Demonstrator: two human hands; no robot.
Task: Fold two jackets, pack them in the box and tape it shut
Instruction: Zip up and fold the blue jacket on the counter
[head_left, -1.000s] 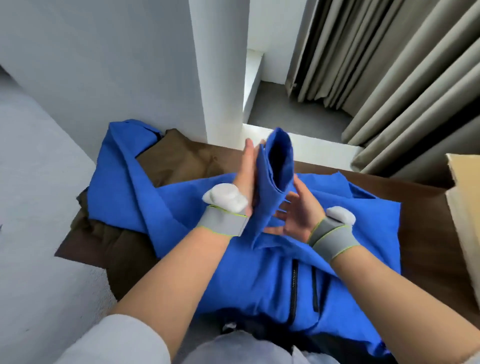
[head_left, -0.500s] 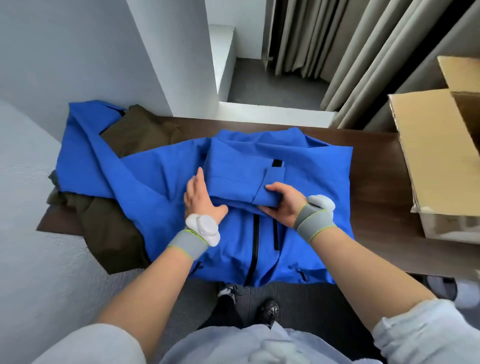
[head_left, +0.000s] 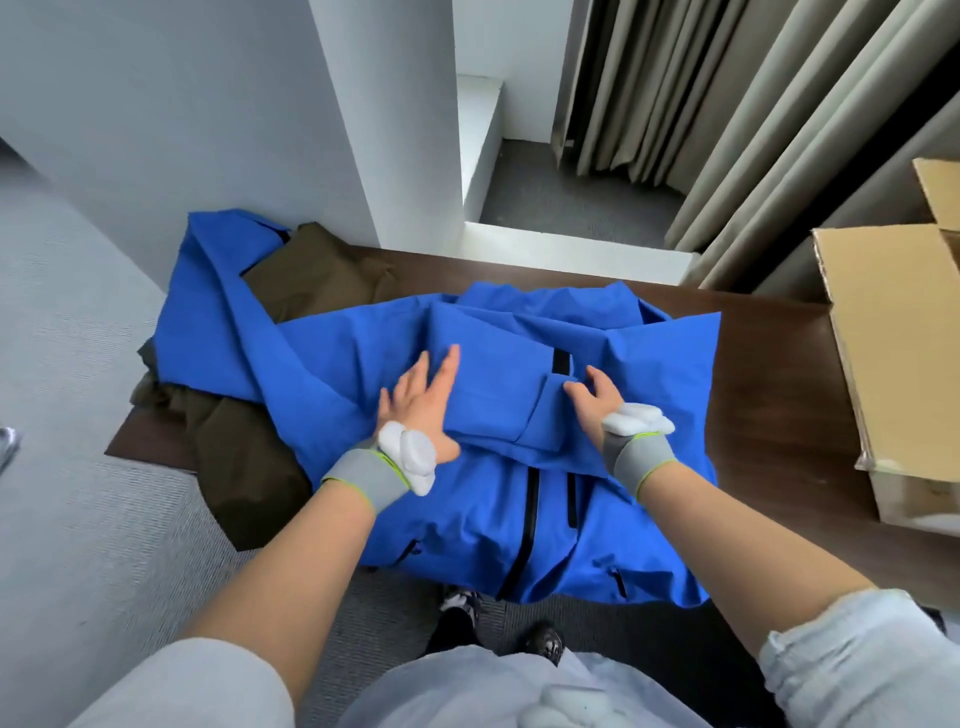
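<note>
A blue jacket (head_left: 649, 364) lies front up on the dark wooden table (head_left: 769, 415), one sleeve folded across its chest and the other trailing off to the far left. My left hand (head_left: 421, 400) lies flat with straight fingers on the folded sleeve. My right hand (head_left: 595, 400) rests on the sleeve's cuff end, its fingers slightly bent over the cloth. A dark brown jacket (head_left: 244, 457) lies crumpled under the blue one at the table's left end. An open cardboard box (head_left: 904, 332) stands at the right.
A white wall corner (head_left: 395, 130) rises behind the table. Beige curtains (head_left: 727, 130) hang at the back right. Grey carpet (head_left: 78, 467) lies on the left. My shoes (head_left: 543, 636) show below the table's near edge.
The sleeve, held up between both hands a second ago, now lies across the jacket's chest. My left hand has slid up along it and flattened. My right hand has eased its hold on the cuff.
</note>
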